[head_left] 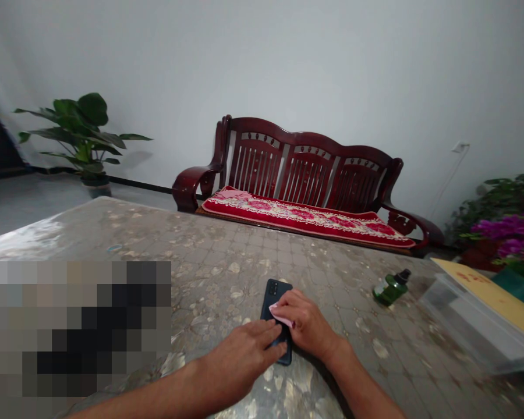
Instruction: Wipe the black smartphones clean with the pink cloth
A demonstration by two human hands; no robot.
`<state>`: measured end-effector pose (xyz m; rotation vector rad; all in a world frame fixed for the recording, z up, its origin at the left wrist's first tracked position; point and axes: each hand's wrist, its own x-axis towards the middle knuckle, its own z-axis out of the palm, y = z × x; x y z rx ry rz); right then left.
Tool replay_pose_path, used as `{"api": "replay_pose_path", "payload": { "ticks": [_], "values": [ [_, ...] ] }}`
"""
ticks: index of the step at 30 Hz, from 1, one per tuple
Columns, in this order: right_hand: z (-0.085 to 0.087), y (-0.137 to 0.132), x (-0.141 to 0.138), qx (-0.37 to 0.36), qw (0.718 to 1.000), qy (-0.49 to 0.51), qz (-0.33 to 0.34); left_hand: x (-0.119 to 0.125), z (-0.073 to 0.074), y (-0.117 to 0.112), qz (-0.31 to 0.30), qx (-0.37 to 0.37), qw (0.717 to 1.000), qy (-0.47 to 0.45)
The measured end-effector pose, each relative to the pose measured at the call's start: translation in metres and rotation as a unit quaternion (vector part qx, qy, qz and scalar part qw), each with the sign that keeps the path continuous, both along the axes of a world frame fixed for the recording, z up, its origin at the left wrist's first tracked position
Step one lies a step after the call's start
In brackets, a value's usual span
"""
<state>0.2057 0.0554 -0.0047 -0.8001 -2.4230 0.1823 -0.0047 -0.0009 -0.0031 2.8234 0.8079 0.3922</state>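
A dark phone [274, 294] lies face down on the patterned table [227, 256], its camera end pointing away from me. My left hand [244, 355] lies flat with its fingers stretched onto the phone's near end. My right hand [303, 326] presses a small pink cloth [280, 318] against the phone's back, fingers curled over the cloth.
A small green bottle [390, 288] lies on its side to the right. A clear plastic box [475, 326] with a yellow card sits at the table's right edge. Behind stand a wooden bench [305, 174] with a red cushion, a leafy plant [85, 137] and purple flowers [510, 230].
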Motion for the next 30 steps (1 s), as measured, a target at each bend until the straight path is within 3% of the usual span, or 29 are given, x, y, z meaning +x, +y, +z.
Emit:
{"api": "replay_pose_path", "payload": {
  "ticks": [6,12,19,26,30],
  "values": [
    [-0.001,0.009,-0.003,0.013,0.997,0.021,-0.072,-0.001,-0.002,-0.001,-0.001,0.008,0.999,0.033],
    [0.003,0.003,-0.005,-0.012,1.0,-0.003,-0.008,-0.001,-0.001,0.0,0.003,-0.002,1.0,0.007],
    [-0.002,0.009,-0.013,-0.007,0.998,0.015,-0.064,-0.001,-0.007,0.0,0.006,0.009,1.0,0.006],
    [0.007,0.005,-0.01,-0.038,0.999,-0.016,0.002,0.001,0.0,0.0,0.002,0.0,1.0,0.01],
    [0.002,0.013,-0.001,-0.025,0.998,0.022,-0.059,0.0,-0.001,-0.002,0.004,0.02,0.999,0.035]
  ]
}}
